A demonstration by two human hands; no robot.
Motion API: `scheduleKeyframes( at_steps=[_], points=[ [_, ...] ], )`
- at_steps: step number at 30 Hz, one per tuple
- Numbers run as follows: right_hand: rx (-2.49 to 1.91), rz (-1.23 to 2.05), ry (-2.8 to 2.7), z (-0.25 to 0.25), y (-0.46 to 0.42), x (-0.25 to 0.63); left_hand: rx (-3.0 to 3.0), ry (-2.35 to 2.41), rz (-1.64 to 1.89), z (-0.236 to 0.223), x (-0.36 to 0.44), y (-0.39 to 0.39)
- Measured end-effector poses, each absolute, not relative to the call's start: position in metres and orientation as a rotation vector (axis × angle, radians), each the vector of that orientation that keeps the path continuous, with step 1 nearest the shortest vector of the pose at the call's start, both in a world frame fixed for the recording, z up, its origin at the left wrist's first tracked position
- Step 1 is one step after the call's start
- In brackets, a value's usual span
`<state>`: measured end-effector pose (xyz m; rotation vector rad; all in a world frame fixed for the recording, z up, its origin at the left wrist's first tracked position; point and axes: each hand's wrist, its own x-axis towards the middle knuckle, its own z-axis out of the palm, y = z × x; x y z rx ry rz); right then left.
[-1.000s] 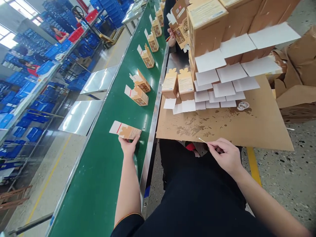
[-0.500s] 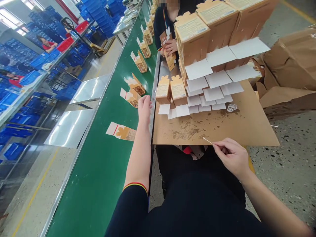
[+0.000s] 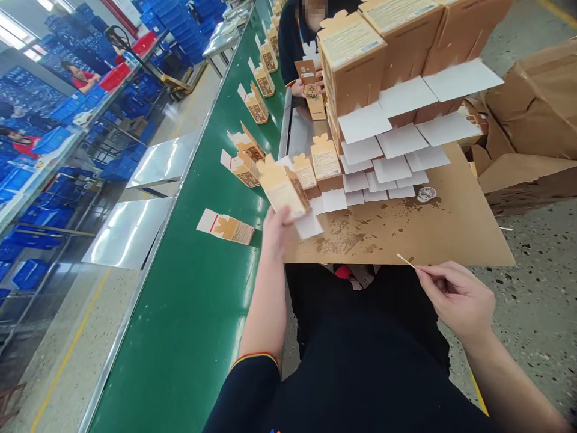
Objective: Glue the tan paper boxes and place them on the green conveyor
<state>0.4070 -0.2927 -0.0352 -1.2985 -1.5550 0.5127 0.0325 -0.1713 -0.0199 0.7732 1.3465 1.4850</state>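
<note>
My left hand (image 3: 276,234) is closed round a small cardboard box (image 3: 282,191), slightly blurred, with a white flap hanging open at its lower end. It is held over the seam between the green conveyor and the cardboard-covered table. In my right hand (image 3: 464,294), thumb and finger pinch a cotton swab (image 3: 406,260), its white tip pointing left above the cardboard's near edge. Brown boxes (image 3: 356,78) with white flaps sticking out are stacked on the cardboard sheet (image 3: 469,234). A small clear round dish (image 3: 426,194) sits there among dark wet spots.
Along the green conveyor (image 3: 189,313) stand several open boxes (image 3: 256,105), and one box (image 3: 234,230) lies nearer me. Across the table, a co-worker's hands (image 3: 300,89) hold another box. A large brown paper-lined carton (image 3: 536,120) stands at the right.
My left hand has taken hold of a box and brought it back toward me. My right hand has moved right and slightly down with the swab. The co-worker's box has turned.
</note>
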Motion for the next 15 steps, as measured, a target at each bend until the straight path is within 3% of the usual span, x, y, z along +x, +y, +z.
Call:
scheduleKeyframes(
  at_steps=[3,7,15],
  points=[
    [-1.269,0.543,-1.601,-0.04,-0.286,0.397,0.682,1.195,1.461,-0.046,0.06,-0.215],
    [-1.19,0.583,-1.723,-0.056,-0.266,0.358,0.668,1.331,1.48,-0.07,0.075,-0.228],
    [-1.145,0.484,-1.965,-0.097,-0.236,0.304,0.871,1.413,1.403,-0.075,0.069,-0.225]
  ],
)
